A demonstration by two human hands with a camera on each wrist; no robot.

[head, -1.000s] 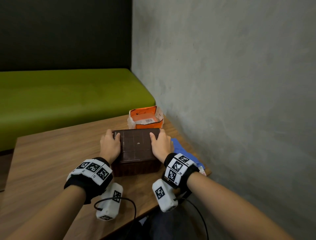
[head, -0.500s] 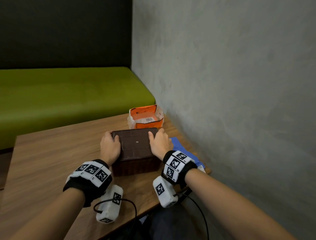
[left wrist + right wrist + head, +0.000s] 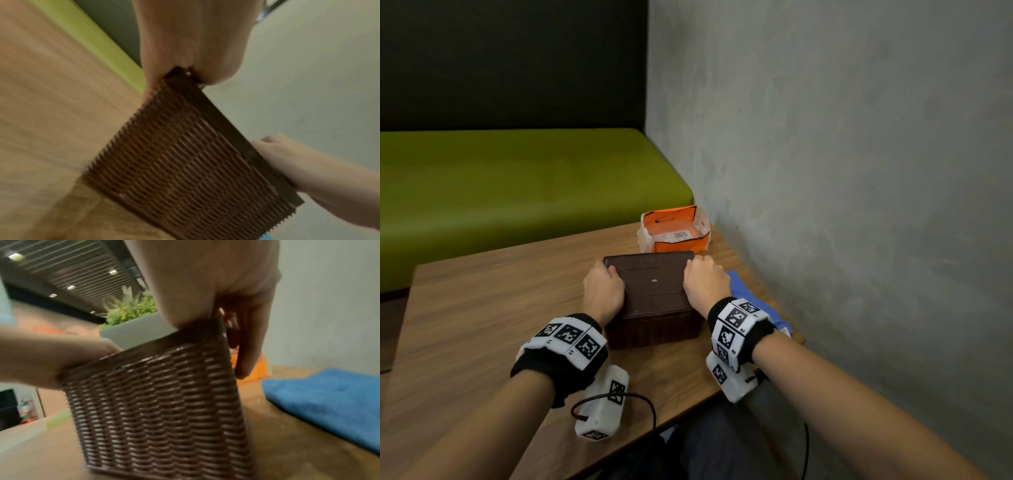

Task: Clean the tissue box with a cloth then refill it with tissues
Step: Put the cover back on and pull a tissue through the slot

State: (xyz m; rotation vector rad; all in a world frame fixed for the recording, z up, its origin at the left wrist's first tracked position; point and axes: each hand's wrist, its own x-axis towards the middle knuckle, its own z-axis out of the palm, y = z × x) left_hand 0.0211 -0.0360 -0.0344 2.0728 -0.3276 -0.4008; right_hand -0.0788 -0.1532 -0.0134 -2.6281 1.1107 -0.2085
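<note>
Left hand fingertips hidden — tissue box rim; wrist views blurred

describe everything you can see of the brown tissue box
The tissue box is a dark brown block with woven, wicker-like side walls and a smooth flat lid scored into a grid, with a small pale dot near its centre. It stands upright on the wooden table, lid closed. The left hand grips the lid's left edge and the right hand its right edge. An orange tissue pack sits just behind it, a blue cloth to its right.
</note>
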